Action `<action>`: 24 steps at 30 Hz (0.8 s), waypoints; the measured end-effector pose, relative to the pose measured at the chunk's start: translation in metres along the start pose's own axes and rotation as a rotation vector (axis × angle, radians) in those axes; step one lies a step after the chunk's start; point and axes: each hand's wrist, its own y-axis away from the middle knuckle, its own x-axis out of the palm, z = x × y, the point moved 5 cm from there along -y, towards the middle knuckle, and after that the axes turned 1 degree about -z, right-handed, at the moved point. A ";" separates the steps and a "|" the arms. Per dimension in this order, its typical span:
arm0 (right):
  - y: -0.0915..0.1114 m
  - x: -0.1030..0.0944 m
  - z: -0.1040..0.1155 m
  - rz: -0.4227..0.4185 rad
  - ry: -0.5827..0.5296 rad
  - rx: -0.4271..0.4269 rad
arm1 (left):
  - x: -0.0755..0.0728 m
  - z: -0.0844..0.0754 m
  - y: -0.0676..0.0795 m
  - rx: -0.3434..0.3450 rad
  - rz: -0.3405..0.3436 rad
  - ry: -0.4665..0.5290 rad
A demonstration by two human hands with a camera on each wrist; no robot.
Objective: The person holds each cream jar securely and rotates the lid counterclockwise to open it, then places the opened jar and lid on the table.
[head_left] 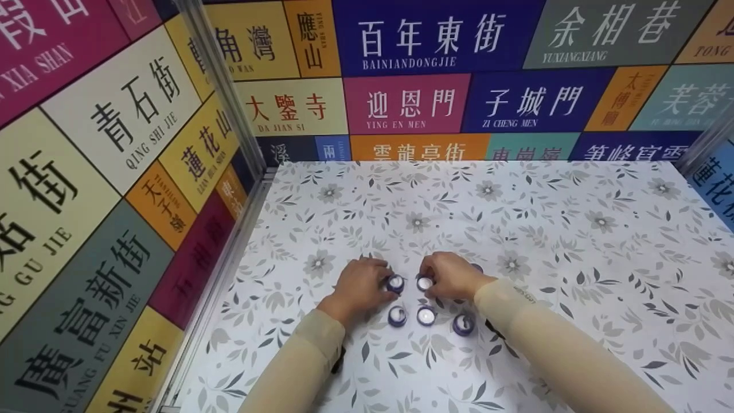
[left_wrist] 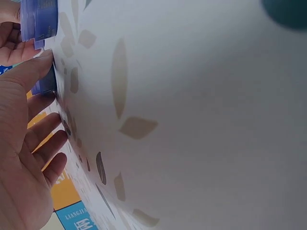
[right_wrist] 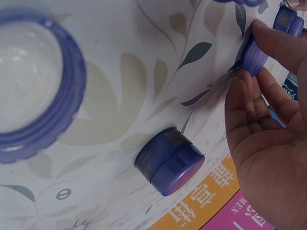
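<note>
In the head view my left hand [head_left: 361, 287] pinches a small purple jar [head_left: 395, 283] with a whitish top between thumb and forefinger. The left wrist view shows that jar [left_wrist: 44, 84] standing on the table. To its right, my right hand [head_left: 453, 277] pinches a ridged purple piece [right_wrist: 254, 55], like a jar lid, by its sides; white shows inside it from above. Nearer me are a purple jar [head_left: 397, 316], a white-centred purple round [head_left: 426, 315] and a darker purple jar [head_left: 463, 324]. Partly hidden behind my right hand stands a lidded purple jar [right_wrist: 170, 160].
A white tabletop [head_left: 545, 212] with a grey leaf and flower print lies under everything. Panels of coloured sign lettering [head_left: 410, 103] rise behind its back edge and along the left side. A dark green shape [left_wrist: 290, 12] shows in a corner of the left wrist view.
</note>
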 end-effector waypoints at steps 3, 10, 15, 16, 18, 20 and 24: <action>0.000 0.000 0.000 -0.001 0.006 -0.011 | 0.000 0.000 0.000 0.006 -0.015 0.006; 0.000 0.001 0.002 -0.011 0.009 -0.038 | -0.001 0.001 0.000 -0.009 0.004 0.015; 0.000 0.000 0.002 -0.010 0.025 -0.038 | -0.002 0.000 -0.001 -0.021 0.028 0.023; 0.000 0.000 0.002 -0.009 0.029 -0.037 | -0.002 0.000 -0.001 -0.022 0.032 0.023; 0.001 0.000 0.002 -0.008 0.041 -0.036 | -0.003 0.000 -0.001 -0.029 0.041 0.027; 0.001 0.000 0.002 -0.003 0.053 -0.034 | -0.003 0.001 -0.001 -0.035 0.051 0.026; 0.002 -0.001 0.003 -0.007 0.079 -0.037 | -0.004 0.000 -0.002 -0.037 0.061 0.021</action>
